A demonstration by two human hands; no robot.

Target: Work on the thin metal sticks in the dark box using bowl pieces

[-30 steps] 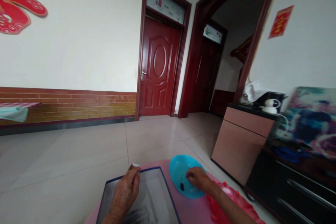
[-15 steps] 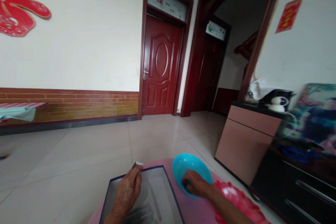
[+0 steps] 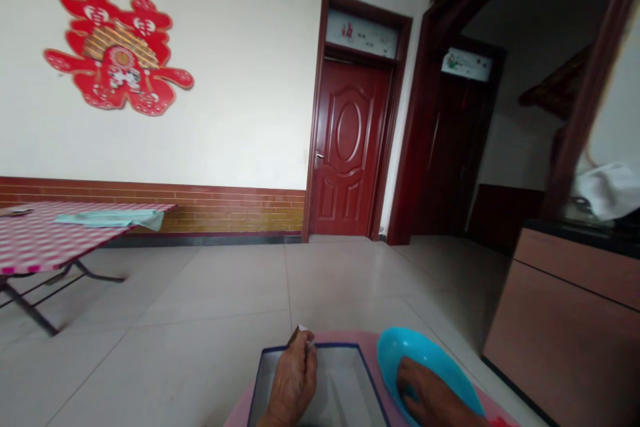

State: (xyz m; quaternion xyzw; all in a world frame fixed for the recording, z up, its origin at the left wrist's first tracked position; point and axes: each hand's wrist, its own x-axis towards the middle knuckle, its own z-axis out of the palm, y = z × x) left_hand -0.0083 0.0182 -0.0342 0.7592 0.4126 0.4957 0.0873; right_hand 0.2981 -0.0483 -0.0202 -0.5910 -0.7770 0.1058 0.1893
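Observation:
My left hand [image 3: 294, 377] is closed in a pinch on a small piece of folded paper [image 3: 301, 329], brown and white, whose tip shows above the fingers. It is over a shallow grey-white box [image 3: 345, 373] with a dark blue rim. To the right, my right hand [image 3: 423, 390] reaches into a bright blue bowl [image 3: 425, 341]. Its fingers are curled down inside, and what they grip, if anything, is hidden. Both box and bowl stand on a pink table [image 3: 367, 341].
A pink-red scalloped dish [image 3: 500, 421] barely shows at the lower right. A folding table with checked cloth [image 3: 45, 233] and a pale green cloth [image 3: 115, 218] stands left. A pinkish cabinet [image 3: 570, 320] stands right. A red door [image 3: 350, 147] is ahead.
The view has swung left, so the folding table and red wall decoration show more. My left hand keeps the paper over the box; my right hand is still in the bowl.

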